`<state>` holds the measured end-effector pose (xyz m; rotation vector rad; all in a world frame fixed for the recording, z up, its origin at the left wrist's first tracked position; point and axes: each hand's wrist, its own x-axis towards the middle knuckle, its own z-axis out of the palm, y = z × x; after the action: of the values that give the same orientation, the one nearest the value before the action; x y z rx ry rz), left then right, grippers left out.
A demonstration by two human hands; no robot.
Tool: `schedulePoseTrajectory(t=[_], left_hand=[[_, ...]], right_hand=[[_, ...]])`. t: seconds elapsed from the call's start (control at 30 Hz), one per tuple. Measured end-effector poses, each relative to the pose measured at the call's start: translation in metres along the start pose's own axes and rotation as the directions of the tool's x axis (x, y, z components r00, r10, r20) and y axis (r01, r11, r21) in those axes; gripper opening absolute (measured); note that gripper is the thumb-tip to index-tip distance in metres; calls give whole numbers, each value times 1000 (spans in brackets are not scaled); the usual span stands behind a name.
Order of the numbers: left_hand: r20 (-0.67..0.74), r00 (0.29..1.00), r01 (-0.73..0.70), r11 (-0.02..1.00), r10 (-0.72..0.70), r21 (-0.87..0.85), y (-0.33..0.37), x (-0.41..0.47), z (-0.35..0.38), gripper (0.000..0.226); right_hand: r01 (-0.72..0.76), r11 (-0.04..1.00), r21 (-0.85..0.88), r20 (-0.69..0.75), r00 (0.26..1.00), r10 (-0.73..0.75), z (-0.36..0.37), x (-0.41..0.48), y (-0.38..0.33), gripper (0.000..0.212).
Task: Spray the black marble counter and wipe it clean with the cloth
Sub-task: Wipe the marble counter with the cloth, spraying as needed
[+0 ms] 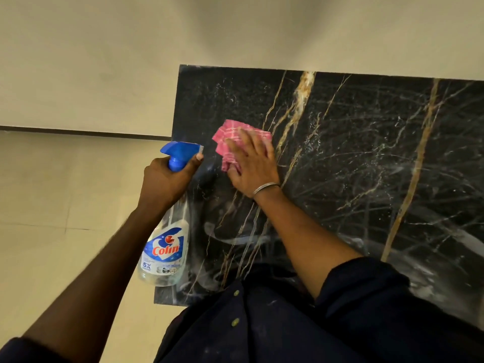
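Observation:
The black marble counter with gold and white veins fills the right half of the head view. A pink checked cloth lies folded on its left part. My right hand presses flat on the cloth, fingers spread, a thin bracelet at the wrist. My left hand grips the neck of a clear spray bottle with a blue trigger head, held upright at the counter's left edge. The nozzle points toward the cloth. Wet droplets and smeared streaks show on the marble.
A cream wall runs behind the counter. Pale floor tiles lie to the left, below a dark skirting line. The counter's left edge and front corner sit close to my dark shirt.

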<state>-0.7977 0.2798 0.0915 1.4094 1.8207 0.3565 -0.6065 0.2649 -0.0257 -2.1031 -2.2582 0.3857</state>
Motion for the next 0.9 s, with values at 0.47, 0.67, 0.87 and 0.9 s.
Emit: schedulePoseTrajectory(t=[0.47,0.67,0.87,0.9], left_hand=[[22,1000,8,999,-7,-35,6,-8,4,58],[24,1000,-7,999,8,-45,23,12,12,56],[65,995,-75,992,82,-99,50,27,30,52],[74,994,-74,991,83,-113,52,26,33,51]], right_hand=[[-322,943,81,34,947,321,-21,45,22,70],[-61,996,-65,91,994,67,-23,60,7,68],[-272,962,-36,-41,962,270,-35,32,104,66],[-328,944,-24,-51,944,327,-39,27,125,66]])
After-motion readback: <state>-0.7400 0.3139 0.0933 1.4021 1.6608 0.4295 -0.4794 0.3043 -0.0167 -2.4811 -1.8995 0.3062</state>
